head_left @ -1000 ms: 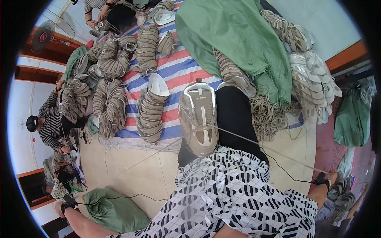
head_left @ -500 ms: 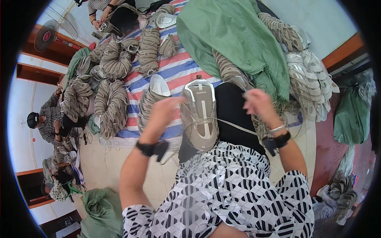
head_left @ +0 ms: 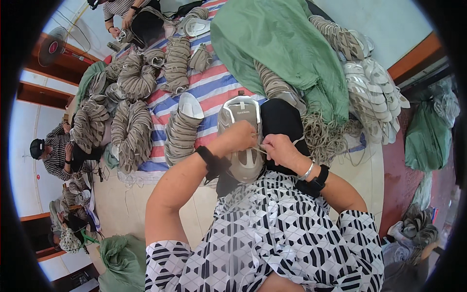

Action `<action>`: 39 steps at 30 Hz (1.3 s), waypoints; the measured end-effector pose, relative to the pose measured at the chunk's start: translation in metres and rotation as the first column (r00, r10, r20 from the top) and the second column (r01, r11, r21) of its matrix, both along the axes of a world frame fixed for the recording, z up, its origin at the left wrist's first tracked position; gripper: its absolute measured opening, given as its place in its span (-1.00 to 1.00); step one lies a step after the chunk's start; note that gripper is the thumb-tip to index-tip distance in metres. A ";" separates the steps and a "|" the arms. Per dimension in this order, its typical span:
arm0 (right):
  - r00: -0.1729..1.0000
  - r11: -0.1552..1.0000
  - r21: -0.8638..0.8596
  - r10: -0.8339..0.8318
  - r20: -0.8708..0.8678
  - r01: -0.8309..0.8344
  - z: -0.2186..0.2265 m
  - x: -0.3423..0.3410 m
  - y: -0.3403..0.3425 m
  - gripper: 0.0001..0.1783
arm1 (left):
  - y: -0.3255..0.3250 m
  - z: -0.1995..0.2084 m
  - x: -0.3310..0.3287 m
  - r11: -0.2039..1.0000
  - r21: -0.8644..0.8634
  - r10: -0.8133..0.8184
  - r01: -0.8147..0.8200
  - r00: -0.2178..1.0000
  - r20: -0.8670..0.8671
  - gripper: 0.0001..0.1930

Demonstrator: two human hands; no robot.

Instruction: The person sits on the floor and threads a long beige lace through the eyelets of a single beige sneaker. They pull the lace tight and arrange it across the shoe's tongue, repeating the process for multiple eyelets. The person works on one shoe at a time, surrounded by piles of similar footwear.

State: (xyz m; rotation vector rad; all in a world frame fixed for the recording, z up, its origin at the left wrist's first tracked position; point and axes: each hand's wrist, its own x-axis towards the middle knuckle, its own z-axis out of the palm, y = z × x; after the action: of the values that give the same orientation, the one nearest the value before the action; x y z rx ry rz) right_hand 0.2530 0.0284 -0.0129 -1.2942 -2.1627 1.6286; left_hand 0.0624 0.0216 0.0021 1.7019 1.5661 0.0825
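A taupe shoe upper (head_left: 244, 168) with a white-edged opening rests on my lap, its rounded toe nearest me. Across its middle reaches my left hand (head_left: 239, 136), fingers closed at the thin beige shoelace (head_left: 262, 149). Just to the right, my right hand (head_left: 282, 152) pinches the same lace, and the two hands almost meet over the upper's right side. Both hide most of the lacing and the tongue's lower part. A curved stack of nested uppers (head_left: 182, 136) stands left of my lap.
Bundled uppers (head_left: 131, 131) lie on a striped sheet (head_left: 209, 92). A green cloth (head_left: 277, 39) covers more stacks beyond my knee, and loose laces (head_left: 323, 138) pile beside it. Co-workers sit at the far left, one person (head_left: 51, 151) in stripes. A fan (head_left: 52, 46) stands behind them.
My hands were apart on either side of the upper, a lace stretched toward the right one. They have come together over the upper's right side, fingers closed at the lace.
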 end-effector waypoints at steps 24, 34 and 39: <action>0.962 0.788 0.558 0.262 0.081 -0.261 -0.002 -0.010 0.023 -0.85 | -0.051 -0.020 0.015 0.851 0.424 0.188 -0.310 0.934 0.305 -0.75; 0.682 0.265 0.707 0.610 0.404 -0.655 0.010 -0.009 0.063 -0.86 | -0.012 -0.024 0.006 0.879 0.475 0.072 -0.037 0.996 -0.056 -0.77; 0.795 0.315 0.848 0.578 0.185 -0.426 -0.028 0.002 0.061 -0.86 | 0.015 0.015 0.016 0.976 0.106 -0.182 0.191 0.979 -0.088 -0.85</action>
State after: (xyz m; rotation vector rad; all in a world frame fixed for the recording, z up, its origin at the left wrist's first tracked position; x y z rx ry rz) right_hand 0.2549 0.0889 -0.0408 -0.1364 -2.7973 0.3870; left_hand 0.0779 0.0368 0.0175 1.9553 1.4728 0.0099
